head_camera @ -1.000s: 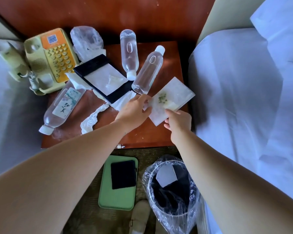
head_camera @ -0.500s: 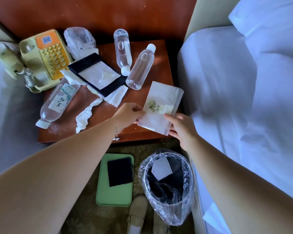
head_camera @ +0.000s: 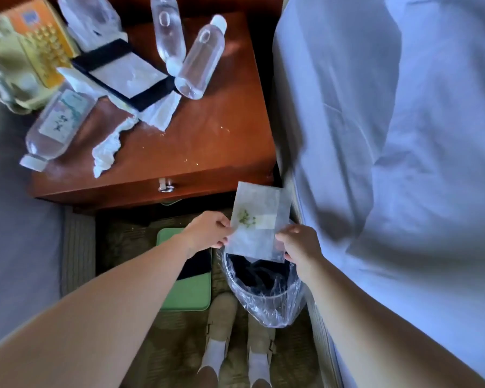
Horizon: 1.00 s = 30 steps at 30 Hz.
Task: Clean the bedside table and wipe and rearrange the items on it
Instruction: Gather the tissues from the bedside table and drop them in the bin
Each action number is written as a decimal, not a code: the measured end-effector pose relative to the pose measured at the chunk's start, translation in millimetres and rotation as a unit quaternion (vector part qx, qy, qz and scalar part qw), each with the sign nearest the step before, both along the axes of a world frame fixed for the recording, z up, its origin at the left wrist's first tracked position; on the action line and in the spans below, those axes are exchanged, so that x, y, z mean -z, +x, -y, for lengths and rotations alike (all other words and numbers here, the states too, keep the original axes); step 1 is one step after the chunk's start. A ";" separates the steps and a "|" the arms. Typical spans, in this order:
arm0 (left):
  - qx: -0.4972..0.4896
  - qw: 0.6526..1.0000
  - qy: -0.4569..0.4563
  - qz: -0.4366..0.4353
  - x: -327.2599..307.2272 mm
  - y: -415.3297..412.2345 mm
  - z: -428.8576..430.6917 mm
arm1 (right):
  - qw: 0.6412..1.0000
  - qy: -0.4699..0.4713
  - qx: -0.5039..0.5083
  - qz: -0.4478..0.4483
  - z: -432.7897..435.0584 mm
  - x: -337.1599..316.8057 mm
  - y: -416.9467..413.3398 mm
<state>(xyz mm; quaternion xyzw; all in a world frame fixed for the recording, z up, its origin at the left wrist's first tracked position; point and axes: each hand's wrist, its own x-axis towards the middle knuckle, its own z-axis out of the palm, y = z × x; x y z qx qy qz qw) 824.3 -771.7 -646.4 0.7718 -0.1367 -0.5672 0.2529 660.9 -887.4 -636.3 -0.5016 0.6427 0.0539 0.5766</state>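
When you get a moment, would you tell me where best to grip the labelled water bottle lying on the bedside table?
Probably around the labelled middle of the labelled water bottle, coming from above: it lies flat, cap toward the table's front-left corner, sides clear for fingers.

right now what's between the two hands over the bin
In the head view, a white paper sheet carrying green crumbs spans between left hand and right hand, both gripping its edges.

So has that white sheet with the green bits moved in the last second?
Yes. The white sheet, held by both hands, has come off the bedside table, toward the person, and is now over the lined bin.
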 end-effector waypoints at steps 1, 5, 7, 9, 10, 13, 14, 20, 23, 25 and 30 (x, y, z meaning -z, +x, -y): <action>0.004 1.000 0.009 0.002 9.4 -6.9 -3.9 | 1.000 0.000 -0.004 -0.014 -4.7 9.3 -6.1; 0.033 0.999 0.036 0.012 39.9 -31.4 -12.3 | 0.998 0.012 -0.036 -0.043 -19.8 45.9 -26.3; 0.068 0.996 0.055 0.030 48.8 -42.5 -13.7 | 0.996 0.010 -0.058 -0.063 -25.4 61.8 -33.1; 0.100 0.992 0.072 0.039 55.2 -51.8 -13.6 | 0.993 0.026 -0.085 -0.082 -31.0 76.0 -38.4; 0.113 0.989 0.084 0.044 57.9 -55.9 -13.3 | 0.990 0.040 -0.099 -0.088 -33.2 77.9 -39.2; 0.162 0.979 0.117 0.038 63.6 -62.5 -13.2 | 0.980 0.086 -0.144 -0.112 -36.4 75.5 -36.4; 0.187 0.974 0.123 0.032 62.9 -62.8 -13.3 | 0.976 0.101 -0.153 -0.119 -36.0 72.2 -34.3; 0.174 0.979 0.086 0.066 45.1 -42.5 -14.9 | 0.975 0.058 -0.188 -0.104 -28.5 49.2 -10.8; 0.135 0.987 0.058 0.071 28.5 -22.1 -14.6 | 0.976 0.018 -0.200 -0.088 -21.0 21.6 12.9; 0.116 0.989 0.032 0.089 13.8 -7.2 -16.3 | 0.973 -0.037 -0.216 -0.077 -15.8 4.6 29.8; 0.055 0.990 -0.037 0.124 -30.9 37.5 -30.0 | 0.953 -0.149 -0.251 -0.080 -6.8 -38.9 70.6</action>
